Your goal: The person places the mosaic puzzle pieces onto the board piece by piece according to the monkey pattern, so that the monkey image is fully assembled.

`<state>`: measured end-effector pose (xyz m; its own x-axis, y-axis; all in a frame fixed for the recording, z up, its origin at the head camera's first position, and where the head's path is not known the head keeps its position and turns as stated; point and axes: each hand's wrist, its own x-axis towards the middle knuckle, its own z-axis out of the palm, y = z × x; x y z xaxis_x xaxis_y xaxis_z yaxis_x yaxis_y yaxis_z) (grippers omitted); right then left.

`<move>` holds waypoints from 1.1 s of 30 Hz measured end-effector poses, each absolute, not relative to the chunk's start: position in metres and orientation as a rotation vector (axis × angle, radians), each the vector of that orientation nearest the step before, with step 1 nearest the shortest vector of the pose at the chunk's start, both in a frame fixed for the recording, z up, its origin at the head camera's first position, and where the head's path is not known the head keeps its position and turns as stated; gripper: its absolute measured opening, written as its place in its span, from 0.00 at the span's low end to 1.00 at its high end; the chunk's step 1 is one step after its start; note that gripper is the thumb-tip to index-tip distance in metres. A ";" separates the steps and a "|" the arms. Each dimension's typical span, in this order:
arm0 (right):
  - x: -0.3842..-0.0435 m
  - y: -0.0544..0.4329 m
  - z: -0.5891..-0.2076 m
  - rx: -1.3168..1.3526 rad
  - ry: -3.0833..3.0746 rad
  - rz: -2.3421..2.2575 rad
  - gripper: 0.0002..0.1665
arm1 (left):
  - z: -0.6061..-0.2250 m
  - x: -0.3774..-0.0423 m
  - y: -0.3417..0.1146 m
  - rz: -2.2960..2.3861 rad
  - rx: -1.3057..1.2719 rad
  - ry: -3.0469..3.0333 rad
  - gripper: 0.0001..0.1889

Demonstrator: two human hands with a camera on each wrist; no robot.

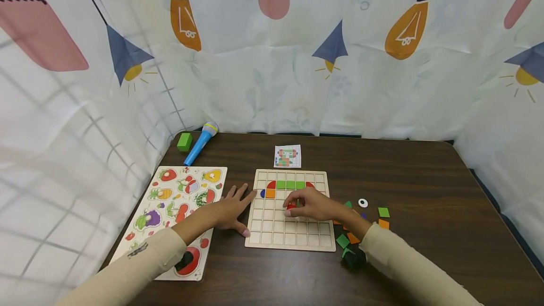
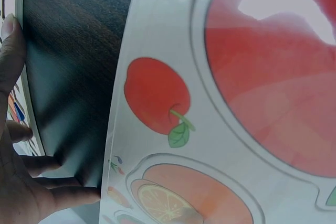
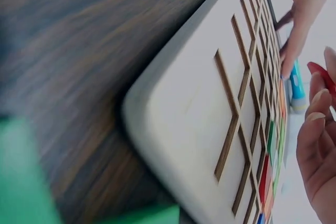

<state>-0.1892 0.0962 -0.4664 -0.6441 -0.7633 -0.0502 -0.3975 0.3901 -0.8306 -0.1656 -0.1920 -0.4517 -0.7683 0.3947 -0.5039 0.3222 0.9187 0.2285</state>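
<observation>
- Right hand (image 1: 309,203): pinches a red piece (image 1: 291,207) over the middle of the grid board (image 1: 272,239); fingers partly hide the piece.
- Left hand (image 1: 231,209): fingers spread, grasping nothing, at the board's left edge.
- Board cells: three green squares (image 1: 291,185) between two red end pieces (image 1: 271,184); below, a blue piece (image 1: 262,193) and an orange square (image 1: 269,193). Cells beneath the right hand are obscured.
- Loose pieces (image 1: 342,241) on the bench (image 1: 416,192): partly covered by the right forearm (image 1: 357,223).
- Pattern card (image 1: 287,156): fine detail too small to tell.
- Left sleeve (image 1: 110,275): dark marking (image 1: 138,250), illegible.
</observation>
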 end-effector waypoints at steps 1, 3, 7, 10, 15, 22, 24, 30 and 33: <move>-0.189 0.093 -0.466 -0.995 2.233 -1.157 0.15 | -0.452 -0.166 -0.192 0.171 0.511 2.513 0.59; -0.190 0.088 -0.467 -0.988 2.252 -1.142 0.15 | -0.452 -0.166 -0.192 0.172 0.511 2.513 0.60; -0.192 0.079 -0.469 -1.012 2.270 -1.102 0.16 | -0.451 -0.166 -0.191 0.174 0.515 2.515 0.60; -0.193 0.071 -0.470 -1.012 2.281 -1.100 0.16 | -0.452 -0.166 -0.192 0.177 0.516 2.518 0.60; -0.194 0.056 -0.475 -0.907 2.383 -1.097 0.13 | -0.451 -0.166 -0.192 0.178 0.517 2.510 0.60; -0.194 0.045 -0.478 -0.739 2.493 -1.021 0.15 | -0.452 -0.166 -0.192 0.181 0.525 2.513 0.60; -0.193 0.045 -0.476 -0.693 2.507 -1.004 0.15 | -0.452 -0.165 -0.193 0.184 0.531 2.515 0.60; -0.189 0.047 -0.472 -0.662 2.543 -0.976 0.12 | -0.453 -0.166 -0.194 0.181 0.528 2.518 0.60; -0.189 0.047 -0.472 -0.670 2.559 -0.971 0.12 | -0.454 -0.167 -0.194 0.179 0.526 2.518 0.60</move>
<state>-0.1890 0.0469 -0.4724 -0.8381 -0.5301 -0.1291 -0.3110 0.6586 -0.6852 -0.1666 -0.1945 -0.4542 -0.7687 0.4045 -0.4955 0.3305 0.9144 0.2338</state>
